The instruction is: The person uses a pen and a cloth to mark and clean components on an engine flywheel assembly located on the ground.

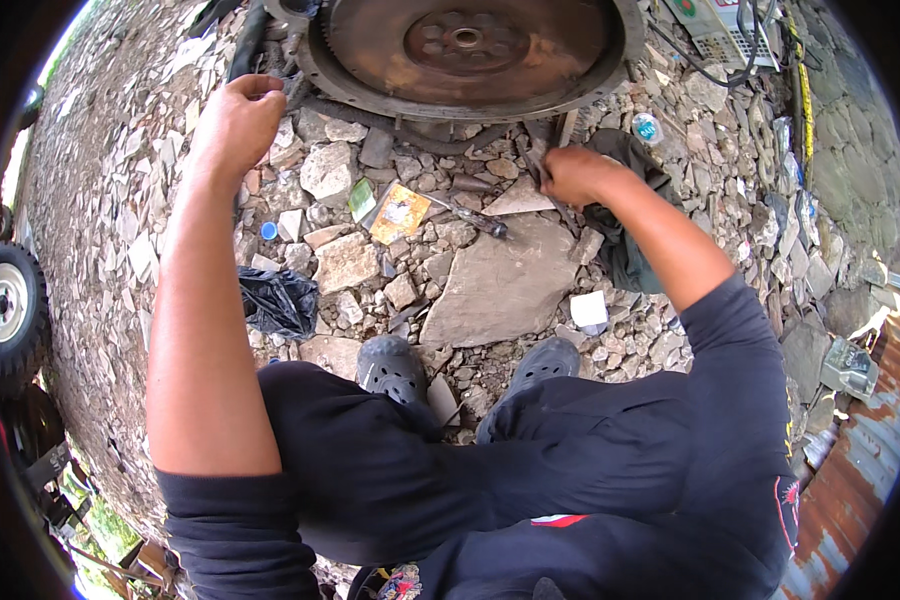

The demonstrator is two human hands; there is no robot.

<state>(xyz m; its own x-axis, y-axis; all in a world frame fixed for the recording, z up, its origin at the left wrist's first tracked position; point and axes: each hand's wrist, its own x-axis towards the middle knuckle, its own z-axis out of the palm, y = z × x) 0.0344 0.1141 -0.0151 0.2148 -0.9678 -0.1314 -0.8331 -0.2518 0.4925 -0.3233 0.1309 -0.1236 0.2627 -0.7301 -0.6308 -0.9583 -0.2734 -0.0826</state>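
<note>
A large round flywheel [370, 60], brown and worn, sits in its metal housing [335, 92] at the far side in front of me. My left hand [238, 125] is beside the housing's lower left edge, fingers curled and pressed together; what they hold, if anything, is hidden. My right hand [578, 178] reaches low to the right below the housing, its fingers closed by some dark thin metal pieces [533, 160]. What sits in its grip cannot be made out. A dark green cloth [625, 150] lies crumpled under and beside the right wrist. Between both hands lies a dark metal hand tool [475, 217].
Loose stones surround a flat slab [495, 285] by my feet. A black plastic bag [277, 300], a yellow packet [400, 213] and a blue cap [269, 231] lie about. A wheel [8, 305] stands far left; rusty corrugated sheet [850, 480] lies at right.
</note>
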